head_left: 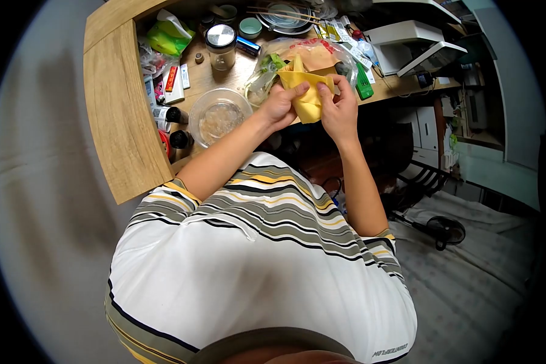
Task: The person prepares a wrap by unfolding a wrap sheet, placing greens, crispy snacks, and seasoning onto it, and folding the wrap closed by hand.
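Both grips closed: left hand (279, 108) and right hand (340, 114) pinched yellow sheet (309, 104) at counter (385, 91) edge, by bag (278, 48). Looked light, limp; edges seemed the best hold.

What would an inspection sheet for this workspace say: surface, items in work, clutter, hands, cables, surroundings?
Surface: wooden table, crowded; spills, nothing seen.
Job's things: yellow sheet, folded or crumpled, material unclear; clear plastic bag behind it, leafy greens at its left.
Clutter: round clear tub, contents unclear; lidded jar; green-and-white pouch; small green bowl; chopsticks lying over stacked dishes.
Grippers: left hand and right hand, bare, both holding the yellow sheet.
Cables: dark block with thin cords, table's right end.
Surroundings: black fan-like object on pale cloth, right.
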Motion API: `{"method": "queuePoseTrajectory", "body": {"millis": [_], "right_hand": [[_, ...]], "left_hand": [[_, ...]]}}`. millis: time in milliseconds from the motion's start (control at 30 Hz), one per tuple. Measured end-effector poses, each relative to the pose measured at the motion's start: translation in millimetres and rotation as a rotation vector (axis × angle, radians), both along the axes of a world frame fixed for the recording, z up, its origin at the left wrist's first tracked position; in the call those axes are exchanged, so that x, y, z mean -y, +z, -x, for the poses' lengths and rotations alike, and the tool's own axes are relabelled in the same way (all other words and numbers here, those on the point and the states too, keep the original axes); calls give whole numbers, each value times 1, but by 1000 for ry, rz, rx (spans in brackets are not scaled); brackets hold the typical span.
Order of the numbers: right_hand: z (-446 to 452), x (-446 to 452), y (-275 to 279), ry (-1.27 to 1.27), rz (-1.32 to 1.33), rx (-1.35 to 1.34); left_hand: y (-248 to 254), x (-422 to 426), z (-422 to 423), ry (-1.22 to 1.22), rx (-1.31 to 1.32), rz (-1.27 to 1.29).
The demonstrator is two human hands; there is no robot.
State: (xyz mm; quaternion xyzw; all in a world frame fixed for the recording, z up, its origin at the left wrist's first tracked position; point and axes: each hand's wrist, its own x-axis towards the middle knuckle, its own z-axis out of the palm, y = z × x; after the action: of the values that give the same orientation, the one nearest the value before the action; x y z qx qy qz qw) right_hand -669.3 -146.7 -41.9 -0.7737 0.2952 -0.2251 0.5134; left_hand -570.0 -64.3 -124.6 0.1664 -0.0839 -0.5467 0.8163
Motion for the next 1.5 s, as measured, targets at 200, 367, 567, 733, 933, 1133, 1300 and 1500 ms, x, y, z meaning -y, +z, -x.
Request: {"method": "queuePoseTrajectory", "body": {"millis": [200,367,567,733,933,1133,1300,1500], "right_hand": [[-2,1,-5,-43,-2,161],[-2,3,-6,-60,-39,210],[-2,4,-17,-175,-69,259],[-4,8,-24,-246,131,130],[-8,2,-12,-219,2,74],[-5,5,-13,-59,-245,189],[1,-19,3,99,-316,330],[8,-16,-2,110,-394,471]], "left_hand": [[10,-4,-1,-32,-25,75],[8,-6,-4,-114,-100,105],[11,-6,-8,-161,-150,206],[13,-5,-10,-159,-10,219],[14,-5,-10,-120,8,151],[9,-5,-14,-51,83,80],[35,-9,-7,137,280,-4],[62,-20,-4,314,606,-229]]}}
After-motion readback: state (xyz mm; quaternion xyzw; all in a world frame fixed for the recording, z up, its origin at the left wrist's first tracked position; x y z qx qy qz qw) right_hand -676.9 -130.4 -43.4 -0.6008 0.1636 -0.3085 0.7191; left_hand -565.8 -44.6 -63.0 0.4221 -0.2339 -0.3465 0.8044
